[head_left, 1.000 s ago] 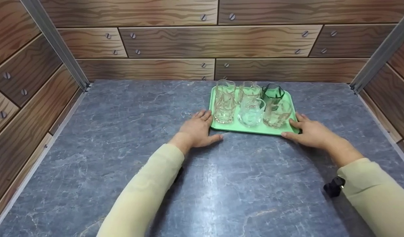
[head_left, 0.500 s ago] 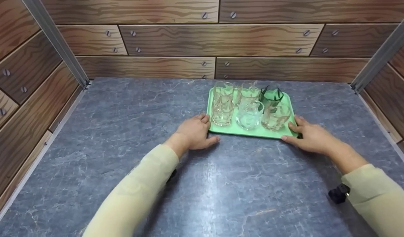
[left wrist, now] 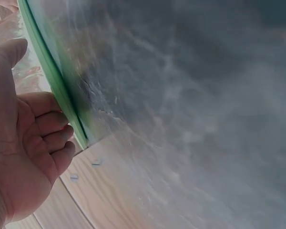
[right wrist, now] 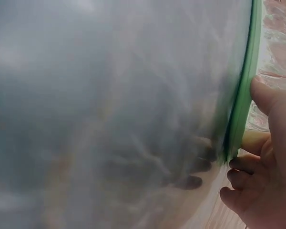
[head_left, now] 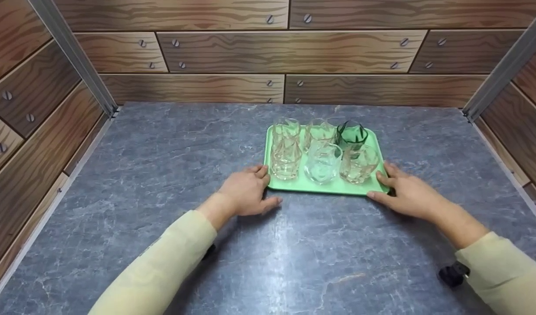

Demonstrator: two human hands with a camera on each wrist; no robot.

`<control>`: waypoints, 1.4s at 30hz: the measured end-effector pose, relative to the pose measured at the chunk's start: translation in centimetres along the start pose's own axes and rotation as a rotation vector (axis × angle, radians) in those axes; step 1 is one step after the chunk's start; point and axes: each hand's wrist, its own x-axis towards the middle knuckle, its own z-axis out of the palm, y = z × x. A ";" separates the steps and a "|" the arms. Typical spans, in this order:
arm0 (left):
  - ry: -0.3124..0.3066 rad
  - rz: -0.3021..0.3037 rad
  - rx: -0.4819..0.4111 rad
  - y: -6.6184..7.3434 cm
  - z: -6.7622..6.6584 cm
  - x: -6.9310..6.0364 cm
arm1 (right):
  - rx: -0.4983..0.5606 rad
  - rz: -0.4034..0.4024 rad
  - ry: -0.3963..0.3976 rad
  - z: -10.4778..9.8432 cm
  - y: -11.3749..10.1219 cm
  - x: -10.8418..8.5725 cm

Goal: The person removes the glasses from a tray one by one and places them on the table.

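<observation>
A light green tray [head_left: 301, 187] lies on the table with several drinking glasses standing upright in two rows. In its front row are a ribbed clear glass [head_left: 285, 164], a clear cup with a handle [head_left: 321, 169] and a wide clear glass [head_left: 359, 165]. A dark-tinted glass [head_left: 352, 134] stands at the back right, beside paler ones. My left hand [head_left: 246, 191] holds the tray's left edge near the front corner, fingers curled against the rim [left wrist: 62, 95] and thumb apart from it. At the front right corner my right hand [head_left: 410, 192] grips the tray, thumb on the front edge.
The table [head_left: 163, 144] has a dark blue-grey marbled top. Wood-plank-patterned walls [head_left: 220, 52] enclose it at the back and both sides, with grey metal posts [head_left: 71, 57] in the corners.
Both hands and the tray have moved nearer to me and slightly left across the table. The glasses have travelled along with the tray, still upright.
</observation>
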 end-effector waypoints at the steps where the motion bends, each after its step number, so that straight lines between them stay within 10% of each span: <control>1: 0.005 0.006 0.004 0.1 0.0 -0.3 | 0.002 -0.003 0.011 0.1 -0.2 -0.2; 28: 0.100 0.090 0.067 1.2 1.4 -8.0 | -0.012 -0.086 0.064 2.2 -4.0 -5.4; 42: 0.134 0.102 0.030 1.2 1.9 -9.8 | -0.003 -0.106 0.060 2.5 -4.7 -6.4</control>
